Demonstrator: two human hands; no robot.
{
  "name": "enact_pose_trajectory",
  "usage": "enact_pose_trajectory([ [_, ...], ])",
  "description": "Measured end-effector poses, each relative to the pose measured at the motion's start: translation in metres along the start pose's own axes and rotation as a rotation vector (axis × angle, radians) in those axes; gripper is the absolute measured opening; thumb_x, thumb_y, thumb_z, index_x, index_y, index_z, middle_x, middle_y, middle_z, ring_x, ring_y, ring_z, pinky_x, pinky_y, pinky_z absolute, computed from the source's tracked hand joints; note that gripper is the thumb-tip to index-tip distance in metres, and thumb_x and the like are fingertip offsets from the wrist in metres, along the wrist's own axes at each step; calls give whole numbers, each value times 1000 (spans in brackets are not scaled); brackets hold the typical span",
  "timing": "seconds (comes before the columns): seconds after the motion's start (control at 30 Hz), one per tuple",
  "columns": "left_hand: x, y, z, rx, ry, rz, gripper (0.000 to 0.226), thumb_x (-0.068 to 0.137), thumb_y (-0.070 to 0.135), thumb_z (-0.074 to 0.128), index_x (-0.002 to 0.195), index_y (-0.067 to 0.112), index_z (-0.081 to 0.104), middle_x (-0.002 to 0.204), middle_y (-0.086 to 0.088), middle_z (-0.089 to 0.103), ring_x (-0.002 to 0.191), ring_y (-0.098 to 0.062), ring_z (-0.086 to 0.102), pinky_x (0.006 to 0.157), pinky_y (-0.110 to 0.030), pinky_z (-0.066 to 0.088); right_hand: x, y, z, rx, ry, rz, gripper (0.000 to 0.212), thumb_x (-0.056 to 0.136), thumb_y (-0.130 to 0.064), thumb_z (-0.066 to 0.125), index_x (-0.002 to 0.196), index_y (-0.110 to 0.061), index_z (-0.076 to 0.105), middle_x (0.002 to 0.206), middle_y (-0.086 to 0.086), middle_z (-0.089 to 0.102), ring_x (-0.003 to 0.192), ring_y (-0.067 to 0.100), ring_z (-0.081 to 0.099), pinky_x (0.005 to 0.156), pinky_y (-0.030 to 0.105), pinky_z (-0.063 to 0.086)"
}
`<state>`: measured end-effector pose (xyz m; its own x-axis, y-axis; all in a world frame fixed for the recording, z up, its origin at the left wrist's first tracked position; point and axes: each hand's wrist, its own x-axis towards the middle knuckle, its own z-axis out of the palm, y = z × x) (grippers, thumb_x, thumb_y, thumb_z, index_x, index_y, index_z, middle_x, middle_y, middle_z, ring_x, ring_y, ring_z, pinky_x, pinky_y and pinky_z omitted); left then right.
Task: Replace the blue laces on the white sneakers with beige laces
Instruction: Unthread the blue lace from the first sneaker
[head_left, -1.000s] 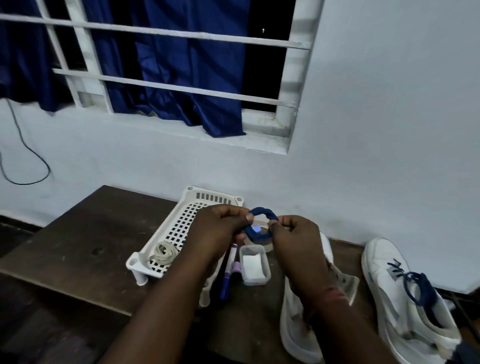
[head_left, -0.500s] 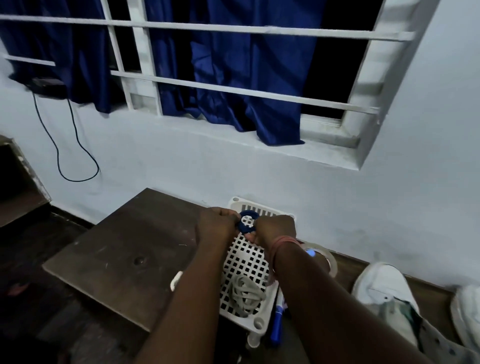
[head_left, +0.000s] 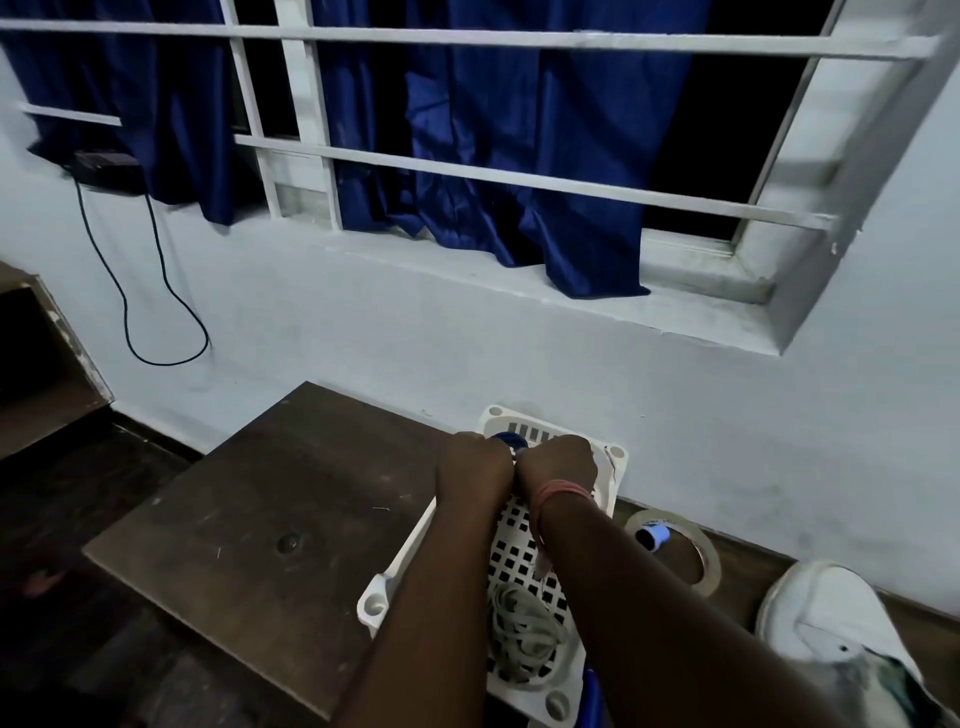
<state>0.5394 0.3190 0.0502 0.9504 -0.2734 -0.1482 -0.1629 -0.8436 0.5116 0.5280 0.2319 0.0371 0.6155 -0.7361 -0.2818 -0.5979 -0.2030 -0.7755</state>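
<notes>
Both hands, left (head_left: 475, 467) and right (head_left: 558, 465), fingers still gripping blue lace (head_left: 509, 441), now lower over basket's (head_left: 613, 467) far end.

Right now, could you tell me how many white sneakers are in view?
1: a white sneaker on the table at the lower right, cut off by the frame edge. The other may lie out of view.

Two hands (head_left: 514, 467), one basket (head_left: 613, 462), one beige lace bundle (head_left: 524, 631), one sneaker (head_left: 831, 613), one tape roll (head_left: 706, 551).
</notes>
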Motion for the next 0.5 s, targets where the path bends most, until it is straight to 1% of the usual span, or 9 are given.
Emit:
enact_pose_trajectory([
  [0.07,-4,6,-7,64,7,-12,34,104,5,42,133,-3,59,134,-21,62,127,-33,58,86,-26,48,0,4,2,-30,6,-23,20,91,-21,66,103,-4,71,105,11,74,101,27,69,58,21,37],
  [0.13,-6,11,-14,157,-16,27,37,104,6,43,138,1,57,136,-20,61,129,-32,57,96,-29,47,-5,7,-4,-77,-2,-55,23,92,-24,62,102,-5,70,101,9,72,100,25,68,50,21,29],
  [0.2,-10,14,-20,174,-25,4,36,105,9,45,138,3,57,136,-19,61,129,-32,57,101,-34,47,-8,11,-12,-69,5,-114,19,91,-19,59,94,-3,70,91,9,68,94,28,67,59,22,34],
  [0.3,-11,8,-19,216,26,37,32,103,9,49,133,2,61,132,-19,63,126,-33,58,100,-33,47,-16,14,-29,-109,18,-176,19,93,-16,56,92,-6,72,94,12,70,94,30,66,72,24,41],
  [0.33,-14,8,-19,205,38,46,30,102,8,50,129,2,63,129,-19,64,124,-34,59,99,-32,46,-21,16,-35,-113,17,-192,17,93,-14,55,88,-8,70,90,13,68,90,31,64,75,27,45],
  [0.4,-20,10,-16,157,63,97,25,98,6,52,116,2,69,116,-17,68,118,-33,62,95,-31,48,-31,20,-48,-122,35,-236,17,90,-12,53,75,-11,60,78,12,59,79,28,57,80,30,51],
  [0.43,-22,13,-15,160,74,121,23,96,5,52,109,2,71,106,-14,68,115,-32,64,91,-30,48,-36,22,-54,-108,44,-247,19,88,-12,54,70,-11,58,75,11,59,76,28,58,80,32,53],
  [0.47,-28,18,-13,73,104,118,23,95,4,51,107,1,71,102,-14,68,113,-32,64,89,-29,48,-41,24,-61,-92,48,-249,20,86,-12,55,67,-11,59,73,12,61,75,30,62,79,33,55],
  [0.5,-34,23,-10,58,105,140,26,95,3,49,110,1,70,107,-15,68,115,-33,64,91,-31,47,-47,26,-68,-87,56,-262,20,85,-12,56,66,-10,62,73,14,65,77,33,68,79,35,58],
])
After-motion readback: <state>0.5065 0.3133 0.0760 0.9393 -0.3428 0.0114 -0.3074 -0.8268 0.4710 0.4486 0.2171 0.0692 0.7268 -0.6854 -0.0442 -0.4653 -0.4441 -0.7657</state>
